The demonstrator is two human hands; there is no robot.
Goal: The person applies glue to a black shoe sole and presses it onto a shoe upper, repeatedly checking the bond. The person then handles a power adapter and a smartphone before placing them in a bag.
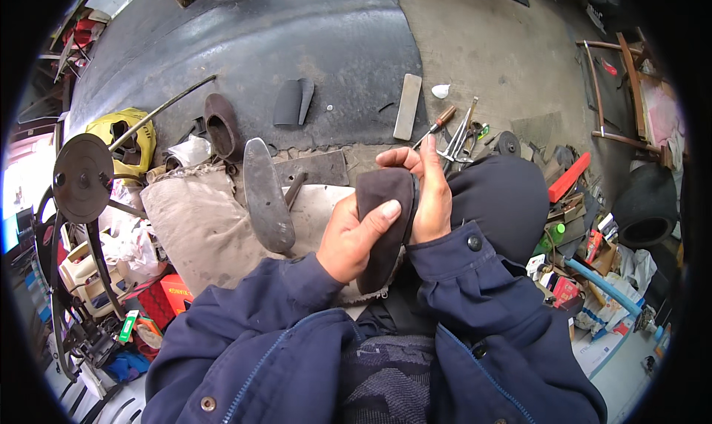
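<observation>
In the head view, the person is holding a dark brown shoe (376, 190) above the lap, its toe pointing away from the body and its black sole edge facing right. The left hand (347, 237) is pinching the shoe's left side, thumb lying across the upper and fingers passing out of sight beneath. The right hand (432, 196) is cupping the sole side, fingers curling near the toe; how tightly they are closing, I cannot tell. Ahead and to the left, a metal shoe-shaped anvil (267, 194) is standing over a grey cloth (194, 210), while a matching shoe (222, 127) is lying beyond it. The shoe could be slipping or twisting if the left thumb were easing off, since the right palm seems to be giving mostly side support. Hard thumb pressure could be denting the soft-looking upper. Beyond the right hand, a wooden-handled screwdriver (444, 117) and metal pliers (460, 137) are lying close, so a careless outward swing could be catching their hard tips.
</observation>
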